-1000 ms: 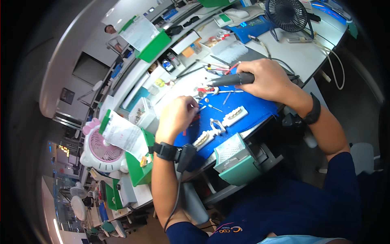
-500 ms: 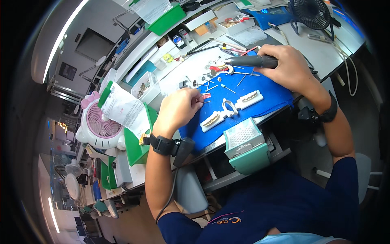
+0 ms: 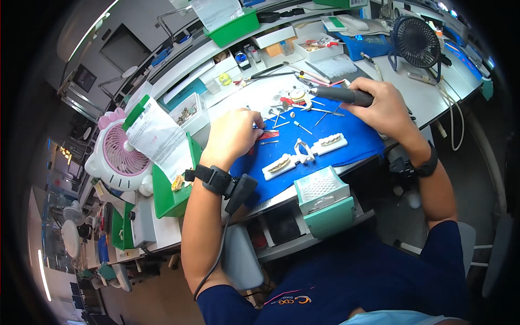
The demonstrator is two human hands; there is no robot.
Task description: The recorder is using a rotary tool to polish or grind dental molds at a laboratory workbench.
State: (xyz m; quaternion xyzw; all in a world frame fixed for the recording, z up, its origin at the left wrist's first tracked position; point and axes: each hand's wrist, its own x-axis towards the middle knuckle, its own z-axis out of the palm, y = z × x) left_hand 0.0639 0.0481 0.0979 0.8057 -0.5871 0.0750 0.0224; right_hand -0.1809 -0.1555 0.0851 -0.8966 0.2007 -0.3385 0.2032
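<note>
My right hand (image 3: pixel 382 105) is wrapped round a dark grey dental handpiece (image 3: pixel 341 96), its nose pointing left above the blue cloth (image 3: pixel 346 154). My left hand (image 3: pixel 232 134) is closed at the cloth's left side, its fingertips bent down among small burs; what they pinch is hidden. Beside those fingertips lie a red strip (image 3: pixel 269 134) and a loose bur (image 3: pixel 269 142). More burs and discs, among them a blue-tipped bur (image 3: pixel 302 127), are scattered between the hands. Nearer me rests a hinged dental model, with a left tooth cast (image 3: pixel 280 163) and a right tooth cast (image 3: pixel 330 142).
A teal-and-clear box (image 3: pixel 323 195) projects at the bench's front edge. On the left stand a green tray (image 3: pixel 172 197) with papers, a pink-and-white fan (image 3: pixel 127 150) and a white container of small parts (image 3: pixel 190 114). A black fan (image 3: pixel 416 42) stands at the far right.
The view has shifted slightly. My left fingertips have moved a little farther from me beside the red strip. My right hand has brought the handpiece slightly rightward and nearer.
</note>
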